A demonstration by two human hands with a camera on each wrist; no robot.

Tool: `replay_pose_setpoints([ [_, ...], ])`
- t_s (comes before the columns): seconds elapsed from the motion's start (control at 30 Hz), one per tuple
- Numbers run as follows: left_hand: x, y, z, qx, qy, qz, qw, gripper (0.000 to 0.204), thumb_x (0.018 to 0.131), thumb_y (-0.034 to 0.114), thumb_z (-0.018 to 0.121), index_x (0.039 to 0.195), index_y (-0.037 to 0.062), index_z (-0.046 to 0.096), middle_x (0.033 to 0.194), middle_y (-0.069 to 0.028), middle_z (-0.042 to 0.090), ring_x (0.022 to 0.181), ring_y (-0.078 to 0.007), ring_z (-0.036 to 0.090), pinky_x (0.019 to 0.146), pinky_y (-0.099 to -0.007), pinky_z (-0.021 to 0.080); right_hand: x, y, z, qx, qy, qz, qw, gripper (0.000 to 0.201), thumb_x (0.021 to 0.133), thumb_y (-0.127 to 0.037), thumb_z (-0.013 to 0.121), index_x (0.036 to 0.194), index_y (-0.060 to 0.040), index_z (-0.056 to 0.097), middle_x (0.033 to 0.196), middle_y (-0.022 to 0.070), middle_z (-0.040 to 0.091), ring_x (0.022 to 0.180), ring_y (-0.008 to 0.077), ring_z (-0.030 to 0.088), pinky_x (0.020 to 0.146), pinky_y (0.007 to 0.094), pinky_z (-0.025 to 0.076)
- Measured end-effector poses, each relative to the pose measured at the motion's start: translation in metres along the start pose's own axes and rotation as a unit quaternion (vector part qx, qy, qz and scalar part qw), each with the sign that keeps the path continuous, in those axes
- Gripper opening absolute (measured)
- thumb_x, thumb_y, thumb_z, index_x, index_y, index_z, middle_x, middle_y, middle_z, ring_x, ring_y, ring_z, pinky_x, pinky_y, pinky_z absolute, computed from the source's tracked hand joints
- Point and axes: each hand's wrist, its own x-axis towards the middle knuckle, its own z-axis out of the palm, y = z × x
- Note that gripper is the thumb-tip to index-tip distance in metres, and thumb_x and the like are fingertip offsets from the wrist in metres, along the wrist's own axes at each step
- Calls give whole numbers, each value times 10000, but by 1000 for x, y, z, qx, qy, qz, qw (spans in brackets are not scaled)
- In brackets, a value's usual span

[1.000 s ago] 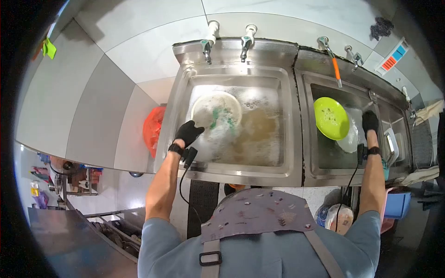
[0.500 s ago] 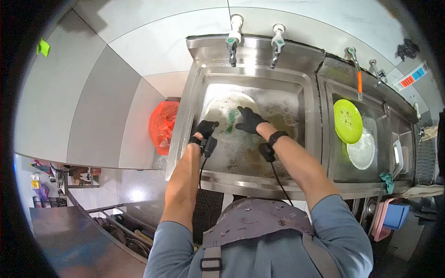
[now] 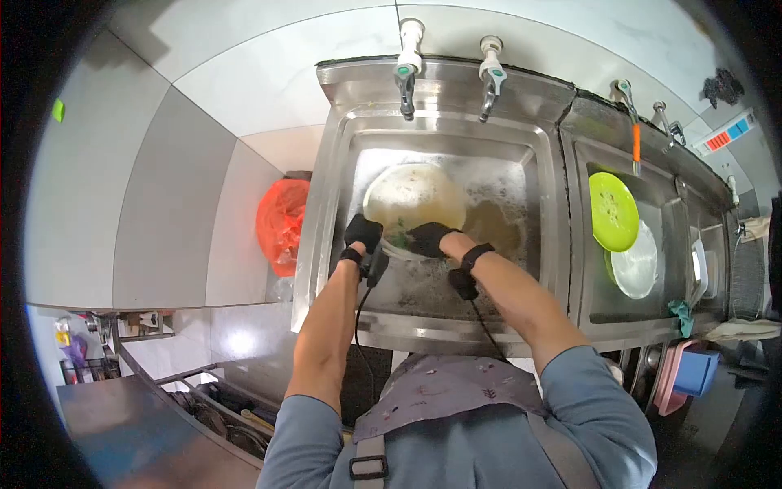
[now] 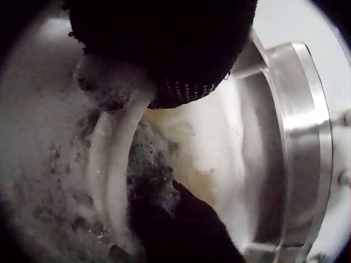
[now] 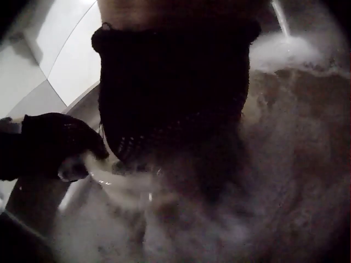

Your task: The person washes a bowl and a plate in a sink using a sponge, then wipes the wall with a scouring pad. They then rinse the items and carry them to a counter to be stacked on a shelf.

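The white bowl (image 3: 417, 191) sits in the sink's (image 3: 436, 322) foamy water, mostly beyond my hands. My left hand (image 3: 364, 233) pinches its rim; my right hand (image 3: 432, 240) is at its near side, fingers too hidden to tell.

lime-green plate (image 3: 614, 212), red bag (image 3: 282, 227), orange tube (image 3: 636, 143), black-gloved hands (image 3: 364, 234)

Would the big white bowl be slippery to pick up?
Probably: the white bowl sits in soapy water. Cloudy water lies inside, so it may feel heavy. Its rim looks thick and unbent where the left hand grips it, so it's likely stiff.
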Motion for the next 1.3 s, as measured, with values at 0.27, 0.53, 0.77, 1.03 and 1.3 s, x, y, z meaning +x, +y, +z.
replay_pose_setpoints([
  [0.27,-32,31,-3,-15,71,5,997,404,740,332,649,1004,31,700,988,-231,690,920,-389,666,818,-448,536,-83,-133,-183,-378,-152,125,905,315,902,-221,588,1147,-52,692,1286,119,619,1115,251,615,944,409,490],
  [0.53,-53,55,8,58,42,16,997,359,735,346,654,888,28,724,880,-216,699,859,-397,675,801,-458,537,-80,-68,-69,177,32,55,982,390,944,-165,502,1307,-53,592,1387,133,540,1279,282,503,1070,392,395],
  [0.77,-65,63,7,55,21,103,993,391,791,398,647,864,21,719,858,-218,692,827,-387,677,755,-461,533,-61,-91,-102,247,59,-24,967,379,925,-148,550,1288,-48,600,1314,137,592,1196,271,559,1036,374,423],
  [1.03,-73,63,4,66,-40,134,988,365,773,378,680,888,33,715,881,-229,681,845,-379,665,774,-473,521,-96,-88,-156,33,304,-49,951,423,883,-319,661,1201,-44,626,1159,150,652,1029,308,625,961,380,485],
  [1.3,-85,82,8,27,10,248,968,433,739,363,723,1003,24,670,1033,-220,652,944,-392,634,830,-464,505,-77,-140,-192,587,159,280,742,355,857,-399,637,846,-50,699,728,73,632,626,189,591,584,352,472],
])
